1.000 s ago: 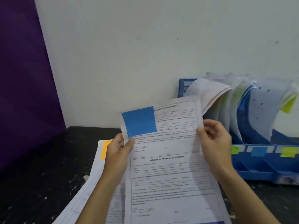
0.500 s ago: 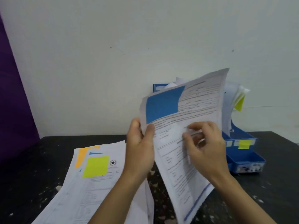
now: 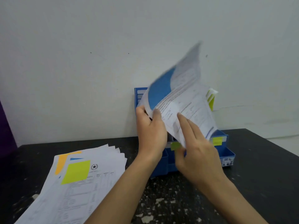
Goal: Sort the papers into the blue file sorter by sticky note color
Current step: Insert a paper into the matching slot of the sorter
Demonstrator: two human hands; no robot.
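The left hand (image 3: 151, 126) grips a printed sheet (image 3: 186, 101) at its lower left edge, thumb curled over the front face and the fingers behind the paper. The sheet is raised and blurred, bowed over to the right above both hands, with a blue sticky note (image 3: 160, 91) on its upper left part, just above the left thumb. The right hand (image 3: 196, 147) is open: its fingers are straight and spread, the fingertips (image 3: 180, 115) lying against the front of the sheet near its lower edge, holding nothing.

Directly behind both hands stands the blue file sorter (image 3: 225, 155) on the black speckled bench (image 3: 258, 167), against the white wall. The raised sheet covers most of its upright slots. Papers already in the sorter show past the sheet's right edge, one carrying a yellow-green sticky note (image 3: 211, 101). On the sorter's front lip, a green label (image 3: 175, 145) shows between the two hands and a yellow label (image 3: 217, 141) just right of the right hand's fingers.

To the left of the left forearm, well apart from the sorter, a fanned stack of papers (image 3: 100, 178) lies flat on the bench. Its top sheet bears a yellow-green note (image 3: 76, 172); an orange note (image 3: 62, 162) and the edge of a blue one (image 3: 76, 158) peek out from sheets beneath.
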